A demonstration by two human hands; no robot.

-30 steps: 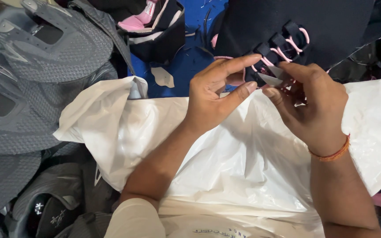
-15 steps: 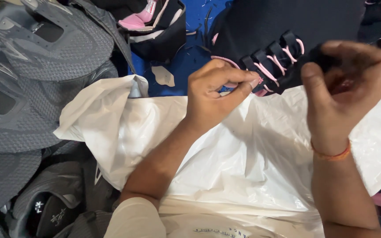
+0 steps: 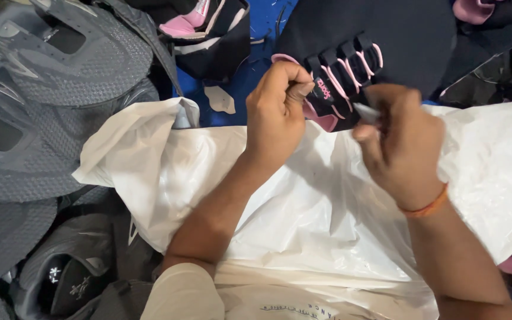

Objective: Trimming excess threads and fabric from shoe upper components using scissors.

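My left hand [image 3: 277, 109] is closed on the edge of a black shoe upper [image 3: 380, 35] with pink lace loops and a pink lining. It grips the piece near the loops, above a white plastic sheet [image 3: 303, 213] spread over my lap. My right hand [image 3: 401, 145], with an orange band on its wrist, pinches a small pale grey sliver [image 3: 365, 112] between thumb and fingers, right beside the loops. The hand is blurred, so I cannot tell what the sliver is.
A stack of grey textured shoe uppers [image 3: 48, 77] fills the left side. Darker grey pieces [image 3: 66, 272] lie at the lower left. More black and pink shoe parts [image 3: 205, 29] sit at the top on a blue surface [image 3: 268, 24].
My right hand lifted up and away half a second ago, then came back down to the loops. My left hand curled tighter on the upper's edge.
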